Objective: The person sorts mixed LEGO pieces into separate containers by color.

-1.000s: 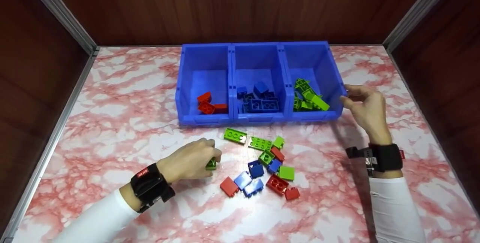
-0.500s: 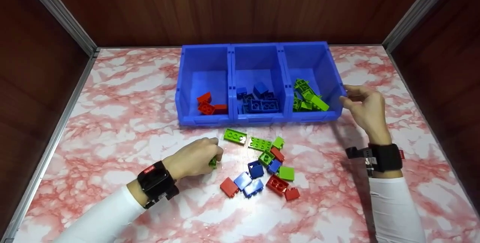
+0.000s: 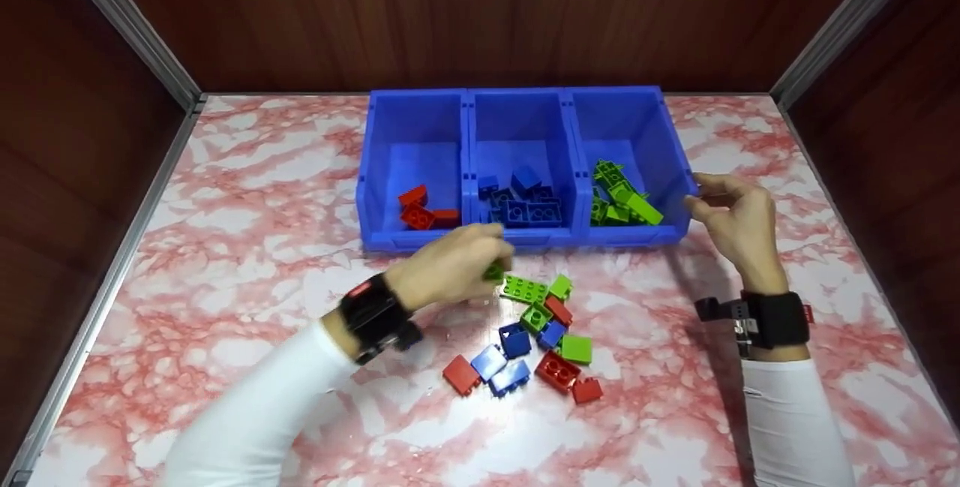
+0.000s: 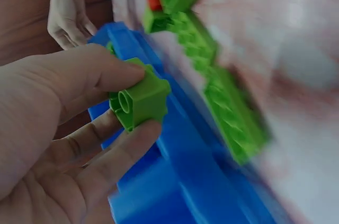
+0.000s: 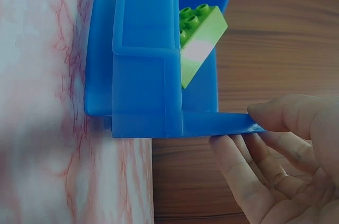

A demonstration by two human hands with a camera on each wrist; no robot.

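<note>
My left hand (image 3: 491,262) hovers just in front of the blue bins and pinches a small green brick (image 3: 493,272) between thumb and fingers. The left wrist view shows that green brick (image 4: 142,99), hollow side out, under my thumb (image 4: 95,78). My right hand (image 3: 697,196) holds the right rim of the right bin (image 3: 679,149). In the right wrist view my thumb (image 5: 286,114) lies on the bin's rim (image 5: 212,123) with the fingers beneath. That bin holds green bricks (image 3: 619,198).
The left bin holds red bricks (image 3: 420,213) and the middle bin holds blue bricks (image 3: 521,205). Loose red, blue and green bricks (image 3: 536,337) lie on the marble table (image 3: 247,194) in front of the bins. Wooden walls stand around the table.
My left hand lifted the small green brick off the table and moved it up and to the right, toward the bins. The right hand stayed on the bin's rim.
</note>
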